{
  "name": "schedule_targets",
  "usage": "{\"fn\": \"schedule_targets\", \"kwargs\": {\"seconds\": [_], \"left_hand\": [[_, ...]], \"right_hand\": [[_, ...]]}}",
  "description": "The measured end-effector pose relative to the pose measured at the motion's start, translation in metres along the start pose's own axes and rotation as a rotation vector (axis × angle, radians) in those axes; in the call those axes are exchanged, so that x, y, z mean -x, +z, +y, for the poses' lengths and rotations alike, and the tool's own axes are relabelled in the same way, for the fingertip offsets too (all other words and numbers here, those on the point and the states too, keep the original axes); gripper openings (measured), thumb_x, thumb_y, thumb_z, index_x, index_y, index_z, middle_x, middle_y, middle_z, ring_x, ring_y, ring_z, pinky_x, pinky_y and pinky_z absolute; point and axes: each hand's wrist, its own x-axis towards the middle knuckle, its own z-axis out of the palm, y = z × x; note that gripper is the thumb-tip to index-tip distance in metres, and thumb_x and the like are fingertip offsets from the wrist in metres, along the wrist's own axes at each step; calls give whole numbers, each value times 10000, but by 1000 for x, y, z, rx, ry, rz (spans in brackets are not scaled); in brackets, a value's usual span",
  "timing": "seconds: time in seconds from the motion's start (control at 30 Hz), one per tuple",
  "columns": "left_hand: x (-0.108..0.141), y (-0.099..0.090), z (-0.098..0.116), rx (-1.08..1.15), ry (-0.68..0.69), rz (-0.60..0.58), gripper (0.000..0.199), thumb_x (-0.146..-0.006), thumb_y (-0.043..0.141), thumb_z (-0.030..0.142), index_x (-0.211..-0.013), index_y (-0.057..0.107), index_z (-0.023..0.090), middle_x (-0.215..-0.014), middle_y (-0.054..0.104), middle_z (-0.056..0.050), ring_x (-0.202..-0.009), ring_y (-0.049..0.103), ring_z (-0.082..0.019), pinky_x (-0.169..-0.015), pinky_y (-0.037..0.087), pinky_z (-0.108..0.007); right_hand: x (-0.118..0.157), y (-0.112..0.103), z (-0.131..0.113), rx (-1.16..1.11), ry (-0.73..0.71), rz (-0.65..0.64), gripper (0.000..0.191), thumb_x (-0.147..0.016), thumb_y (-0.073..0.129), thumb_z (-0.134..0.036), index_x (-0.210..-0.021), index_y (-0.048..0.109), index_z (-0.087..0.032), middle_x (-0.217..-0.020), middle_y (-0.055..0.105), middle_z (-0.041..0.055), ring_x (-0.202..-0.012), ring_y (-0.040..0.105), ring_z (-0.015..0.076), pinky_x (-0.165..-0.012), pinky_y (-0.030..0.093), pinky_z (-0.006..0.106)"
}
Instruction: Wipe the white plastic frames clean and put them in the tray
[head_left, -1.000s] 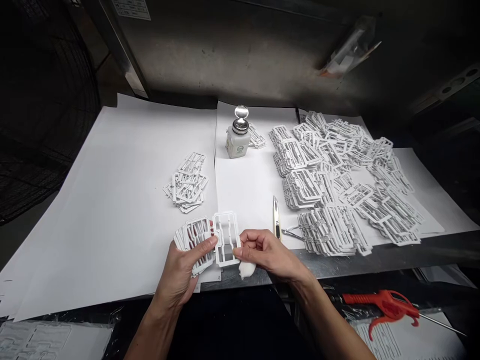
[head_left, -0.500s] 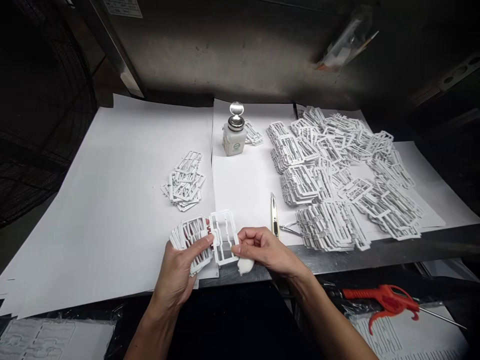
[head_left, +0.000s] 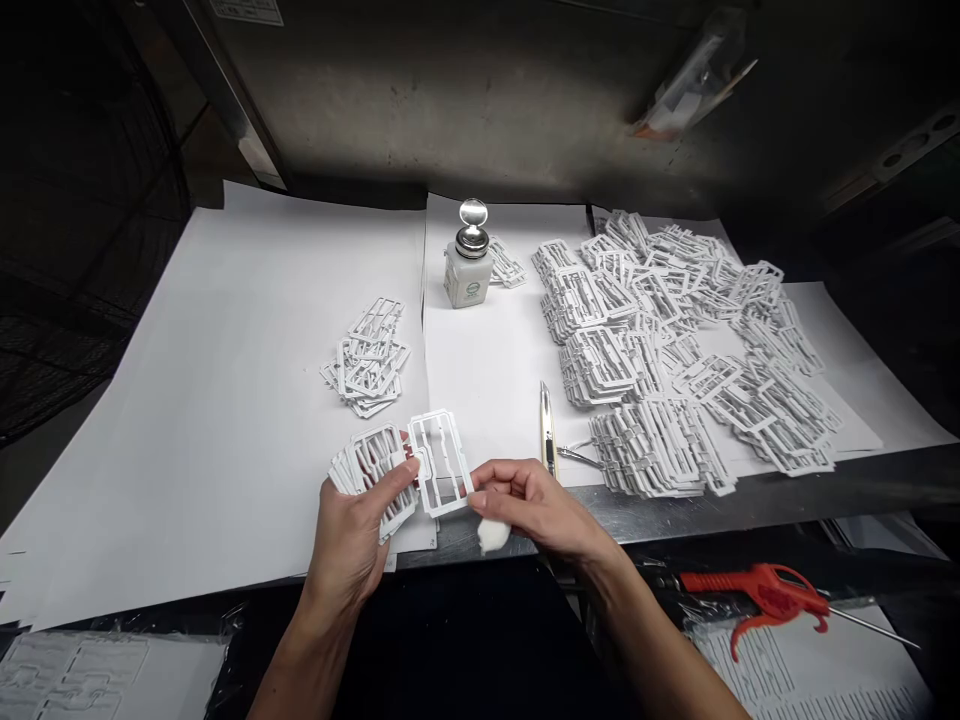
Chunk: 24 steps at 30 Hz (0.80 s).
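Head view: a single white openwork plastic frame [head_left: 445, 457] lay between the two hands, raised over the near edge of the white paper sheets [head_left: 225, 380] and slightly tilted. Left hand [head_left: 351, 530] was closed around a fanned stack of similar frames [head_left: 379, 450], thumb across the top; its thumb tip met the left edge of the single frame, which projected to the right of the stack. Right hand [head_left: 529, 505] was narrowed to a pinch, thumb and index finger on the lower right edge of that same frame, the other fingers curled in. A white cotton-like wad [head_left: 493, 536] hung below the right thumb, apart from the frame; exactly how it was retained could not be told. Beyond the left hand, a small loose pile of frames [head_left: 367, 365] rested on the paper. Farther back stood a whitish dispenser bottle [head_left: 466, 278] with its metal lid raised, a few frames just behind it. Utility knife [head_left: 548, 430] lay just beyond the right hand, near a slim metal tool [head_left: 579, 456] that reached to a large heap of frames [head_left: 660, 440]. Red air blow gun [head_left: 780, 595] sat lower right, well apart from both hands.
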Motion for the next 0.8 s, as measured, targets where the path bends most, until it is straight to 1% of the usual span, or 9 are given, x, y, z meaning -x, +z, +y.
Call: {"fn": "schedule_targets", "kwargs": {"seconds": [0.07,0.17,0.23,0.3,0.37,0.43,0.53,0.67,0.8], "left_hand": [[0,-1,-3,-59,39,14,412,-676,728,238,-1068,634,151,-959,674,-69,-900,623,-235,-798,504,-353],[0,-1,-8,-163,54,-14,322,-696,713,265,-982,658,127,-954,674,-80,-917,616,-228,-816,492,-328],[0,0,-9,-143,9,-88,313,-709,703,258,-993,654,135,-967,672,-75,-931,612,-218,-840,479,-320],[0,1,-9,-42,-60,-173,321,-738,676,239,-1045,636,156,-995,667,-68,-944,610,-212,-850,475,-323],[0,1,-10,77,-131,-226,303,-769,638,225,-1065,633,161,-1004,668,-70,-948,612,-215,-839,483,-324],[0,-1,-11,173,-208,-250,265,-777,621,222,-1028,654,143,-983,676,-79,-938,619,-219,-832,490,-318],[1,-4,-14,249,-290,-257,239,-773,622,202,-996,671,130,-961,685,-82,-934,625,-213,-845,489,-303],[3,-2,-14,288,-398,-227,198,-772,615,150,-954,680,107,-928,696,-82,-938,629,-193,-889,472,-284],[3,2,-11,392,-550,-266,142,-761,603,149,-866,679,93,-904,699,-101,-934,636,-228,-894,475,-323]], "right_hand": [[1,8,-6,153,-33,76,234,-866,589,-382,-824,572,-152,-604,446,-34,-504,356,79,-464,232,197],[5,23,-18,638,-143,216,193,-899,519,-304,-756,516,-175,-564,436,-44,-489,357,87,-477,226,212],[9,33,-25,970,-260,227,156,-890,508,-236,-747,475,-181,-568,440,-47,-486,351,90,-498,217,230],[12,42,-30,1156,-366,177,145,-877,507,-201,-749,440,-185,-609,470,-40,-495,364,95,-509,208,245],[12,48,-31,1202,-418,123,158,-874,506,-199,-746,414,-191,-636,491,-38,-512,391,102,-512,210,251],[11,52,-31,1198,-436,100,169,-874,501,-205,-738,401,-196,-632,493,-44,-521,410,106,-515,220,252],[8,54,-28,1244,-444,83,137,-863,485,-201,-745,416,-196,-625,504,-36,-513,417,115,-514,222,262],[5,54,-27,1348,-443,91,79,-854,461,-188,-775,465,-181,-628,530,-9,-494,413,127,-514,217,279],[6,52,-28,1184,-443,37,75,-810,510,-182,-740,485,-174,-618,529,-25,-516,438,108,-524,260,245]]}}
